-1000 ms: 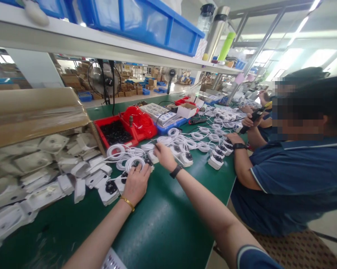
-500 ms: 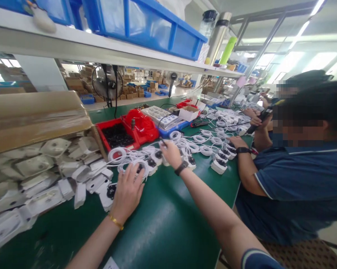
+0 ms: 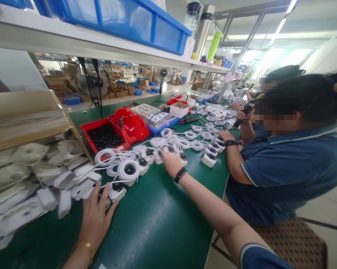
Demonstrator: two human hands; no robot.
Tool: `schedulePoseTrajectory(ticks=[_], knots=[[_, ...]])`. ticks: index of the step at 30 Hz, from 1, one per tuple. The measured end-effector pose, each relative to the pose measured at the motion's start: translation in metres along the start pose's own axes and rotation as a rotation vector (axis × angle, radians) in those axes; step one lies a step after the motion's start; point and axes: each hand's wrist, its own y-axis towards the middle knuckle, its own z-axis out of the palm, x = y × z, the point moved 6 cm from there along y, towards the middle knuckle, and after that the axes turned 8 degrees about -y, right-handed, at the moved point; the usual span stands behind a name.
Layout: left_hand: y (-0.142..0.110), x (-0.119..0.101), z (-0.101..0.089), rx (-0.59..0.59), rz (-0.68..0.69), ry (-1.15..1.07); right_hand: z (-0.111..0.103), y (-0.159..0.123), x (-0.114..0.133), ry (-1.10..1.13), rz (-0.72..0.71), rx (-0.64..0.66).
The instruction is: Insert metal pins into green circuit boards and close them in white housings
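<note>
My left hand (image 3: 97, 213) lies with fingers spread over the near end of a row of white plastic boxes with round black inserts, its fingertips on the nearest one. Beside them sits another such white box (image 3: 118, 189). A coil of white cable (image 3: 128, 170) rests on a box farther along. My right hand (image 3: 172, 164) is closed over the boxes near the middle of the row; what its fingers hold is hidden. Just right of that hand, another white box (image 3: 184, 158) shows its black insert.
A carton (image 3: 28, 116) spills white plastic housings (image 3: 31, 213) at left. Behind the row stand a red bin (image 3: 120, 140) of small black parts and a blue tray (image 3: 165, 125). A co-worker (image 3: 291, 179) sits at right. A shelf (image 3: 101, 43) crosses above the table.
My left hand has let go of the coiled cable area and moved left and nearer me, fingers spread. My right hand stays over the row; the dark thin thing seen in it earlier is now hidden.
</note>
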Motion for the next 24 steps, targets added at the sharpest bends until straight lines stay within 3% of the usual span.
schedulePoseTrajectory(ticks=[9, 11, 15, 17, 20, 24], knots=[[0.006, 0.0, 0.012, -0.081, -0.028, 0.051, 0.005, 0.019, 0.001, 0.041, 0.042, 0.007], [0.007, 0.0, 0.013, -0.081, -0.032, 0.049, 0.001, 0.017, -0.012, 0.055, 0.106, -0.014], [0.007, -0.001, 0.013, -0.078, -0.033, 0.03, -0.004, 0.011, -0.064, 0.053, 0.34, -0.042], [0.007, -0.002, 0.013, -0.077, -0.039, 0.019, 0.001, 0.014, -0.085, 0.059, 0.387, -0.017], [0.006, -0.002, 0.013, -0.076, -0.049, 0.015, 0.014, 0.025, -0.096, 0.086, 0.339, 0.024], [0.007, -0.005, 0.014, -0.068, -0.043, 0.038, 0.025, 0.036, -0.093, 0.107, 0.254, 0.028]])
